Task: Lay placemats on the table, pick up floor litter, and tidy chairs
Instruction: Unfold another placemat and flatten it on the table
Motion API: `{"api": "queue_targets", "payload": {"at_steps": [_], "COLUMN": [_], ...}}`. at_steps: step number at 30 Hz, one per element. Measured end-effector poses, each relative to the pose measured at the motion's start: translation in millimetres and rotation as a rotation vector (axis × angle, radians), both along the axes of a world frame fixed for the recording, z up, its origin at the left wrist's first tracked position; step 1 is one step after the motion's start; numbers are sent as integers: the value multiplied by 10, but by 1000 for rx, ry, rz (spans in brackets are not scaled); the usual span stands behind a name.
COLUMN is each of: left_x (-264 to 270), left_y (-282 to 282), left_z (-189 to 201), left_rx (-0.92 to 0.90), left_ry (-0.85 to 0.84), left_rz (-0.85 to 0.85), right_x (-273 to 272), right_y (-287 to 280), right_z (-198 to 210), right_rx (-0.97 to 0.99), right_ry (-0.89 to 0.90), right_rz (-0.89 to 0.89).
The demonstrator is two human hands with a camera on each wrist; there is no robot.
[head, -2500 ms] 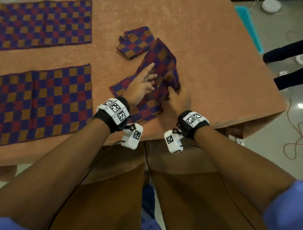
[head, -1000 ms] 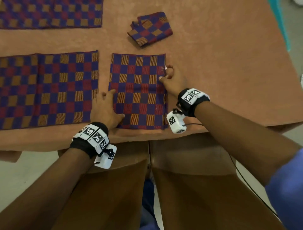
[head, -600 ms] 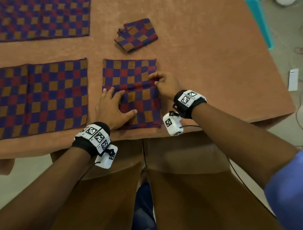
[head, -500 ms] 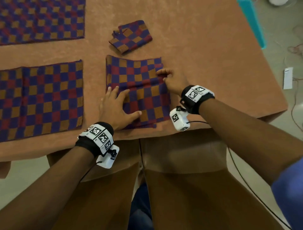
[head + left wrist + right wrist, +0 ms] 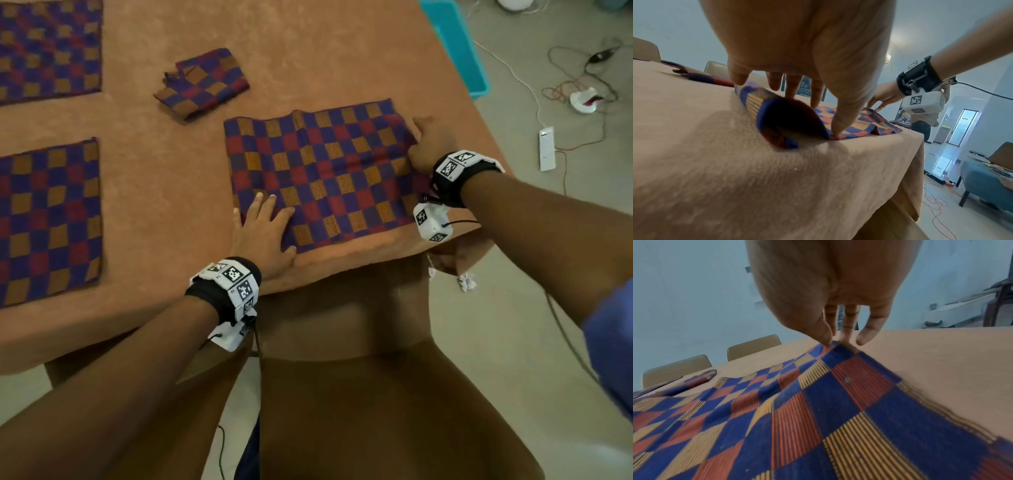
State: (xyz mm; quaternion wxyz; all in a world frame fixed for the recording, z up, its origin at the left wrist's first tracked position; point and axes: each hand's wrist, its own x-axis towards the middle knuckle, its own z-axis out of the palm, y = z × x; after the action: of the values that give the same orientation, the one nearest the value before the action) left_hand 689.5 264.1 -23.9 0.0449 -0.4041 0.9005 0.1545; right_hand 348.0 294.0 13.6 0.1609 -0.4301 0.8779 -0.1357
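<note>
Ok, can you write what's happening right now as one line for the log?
step: spreading placemat on table | left hand: presses near-left corner | right hand: pinches far-right corner | folded placemat: waiting | state: rumpled

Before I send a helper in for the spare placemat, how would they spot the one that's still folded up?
Start at the table with the tan cloth and find the checked placemat that both hands are spreading at the near edge. Just beyond its far left corner lies the folded placemat. It is the only small, thick bundle; the others lie open and flat.

Open placemat [image 5: 318, 174] on table [image 5: 308, 61] near edge; folded placemat [image 5: 202, 82] behind-left.
</note>
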Motion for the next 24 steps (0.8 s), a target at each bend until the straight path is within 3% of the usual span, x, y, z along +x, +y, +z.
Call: {"api": "queue_targets", "payload": {"at_steps": [4, 11, 18, 24], "left_x": [-83, -24, 137, 389], "left_y": [1, 48, 34, -185], "left_z": [-27, -26, -4, 73], "left_rx": [-11, 1, -55, -169], "left_ry": [-32, -105, -133, 3], "left_rz": [-41, -65, -51, 61], "right_x": [274, 938, 992, 984], "right_y": [300, 690, 748, 747], "right_z": [-136, -468, -543, -511], "right_rx": [-36, 189, 193, 176], "right_ry": [24, 92, 145, 239], "right_rz": [152, 694, 701, 674]}}
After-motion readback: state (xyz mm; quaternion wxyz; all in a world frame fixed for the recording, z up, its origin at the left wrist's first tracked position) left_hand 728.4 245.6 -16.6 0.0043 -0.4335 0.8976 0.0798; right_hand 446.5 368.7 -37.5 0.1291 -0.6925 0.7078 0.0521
